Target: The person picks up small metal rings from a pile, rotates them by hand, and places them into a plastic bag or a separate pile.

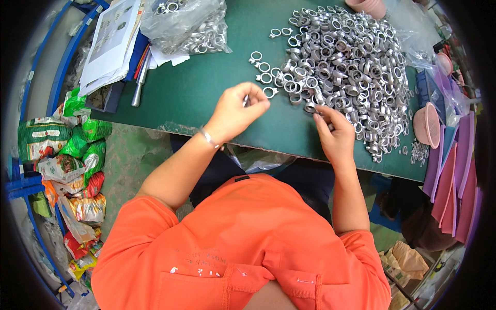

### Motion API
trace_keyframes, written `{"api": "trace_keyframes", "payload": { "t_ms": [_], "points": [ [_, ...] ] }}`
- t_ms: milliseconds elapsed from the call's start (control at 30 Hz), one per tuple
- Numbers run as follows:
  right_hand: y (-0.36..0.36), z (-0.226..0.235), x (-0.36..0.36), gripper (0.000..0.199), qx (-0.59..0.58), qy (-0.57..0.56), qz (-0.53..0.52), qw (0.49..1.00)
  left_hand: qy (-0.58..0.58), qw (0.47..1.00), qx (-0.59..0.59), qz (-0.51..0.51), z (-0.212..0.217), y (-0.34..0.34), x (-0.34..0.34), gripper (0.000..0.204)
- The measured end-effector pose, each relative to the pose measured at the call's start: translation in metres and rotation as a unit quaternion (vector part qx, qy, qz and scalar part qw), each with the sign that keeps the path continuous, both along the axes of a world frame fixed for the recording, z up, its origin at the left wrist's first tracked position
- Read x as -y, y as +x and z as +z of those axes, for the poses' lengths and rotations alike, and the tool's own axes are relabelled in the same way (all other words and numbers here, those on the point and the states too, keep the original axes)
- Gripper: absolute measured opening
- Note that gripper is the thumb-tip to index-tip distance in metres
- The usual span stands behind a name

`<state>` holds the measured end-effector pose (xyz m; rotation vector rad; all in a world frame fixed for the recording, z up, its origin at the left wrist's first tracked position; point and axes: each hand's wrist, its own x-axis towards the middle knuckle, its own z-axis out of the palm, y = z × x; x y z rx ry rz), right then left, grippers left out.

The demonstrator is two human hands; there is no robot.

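Observation:
A large heap of small silver metal rings (351, 67) covers the right part of the green table (196, 98). My left hand (235, 111) is above the table near the heap's left edge, its fingers pinched on a small metal ring piece (247, 101). My right hand (333, 132) rests at the heap's near edge, its fingertips on a ring (310, 108). A few loose rings (263, 77) lie in a row just beyond my left hand. A bracelet is on my left wrist.
A clear plastic bag of more rings (188, 26) lies at the back left beside papers (111, 41) and a metal rod (138, 85). Pink bowls (426, 124) and purple trays (454, 181) stand at the right. Snack packets (67, 170) fill a blue rack on the left.

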<state>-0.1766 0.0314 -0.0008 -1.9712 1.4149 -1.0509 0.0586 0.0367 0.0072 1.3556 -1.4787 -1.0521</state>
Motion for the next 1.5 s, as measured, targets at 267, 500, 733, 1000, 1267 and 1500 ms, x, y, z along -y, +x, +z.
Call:
{"api": "trace_keyframes", "payload": {
  "t_ms": [267, 500, 733, 1000, 1267, 1500],
  "points": [
    [0.007, 0.001, -0.001, 0.01, -0.18, -0.064, 0.014, 0.981, -0.109, 0.96, 0.241, -0.09, -0.018, -0.003, 0.01, 0.012],
    [-0.002, 0.012, -0.018, 0.019, -0.197, 0.058, 0.021, 0.978, -0.027, 0.977, 0.195, -0.076, 0.005, 0.002, -0.013, 0.038],
    [0.011, -0.001, -0.013, 0.018, -0.154, 0.023, 0.058, 0.986, 0.048, 0.99, 0.06, -0.116, -0.009, -0.004, -0.006, 0.04],
    [-0.005, -0.006, -0.025, 0.017, 0.546, 0.386, 0.246, 0.702, 0.268, 0.751, -0.559, -0.227, -0.015, -0.001, -0.022, 0.033],
    [-0.009, -0.003, -0.027, 0.01, 0.71, 0.313, 0.247, 0.58, 0.296, 0.717, -0.604, -0.183, -0.004, -0.004, -0.019, 0.02],
    [0.002, 0.03, 0.032, 0.036, -0.171, -0.053, -0.027, 0.983, -0.236, 0.959, 0.15, -0.037, 0.001, -0.029, 0.063, 0.033]
  ]
}}
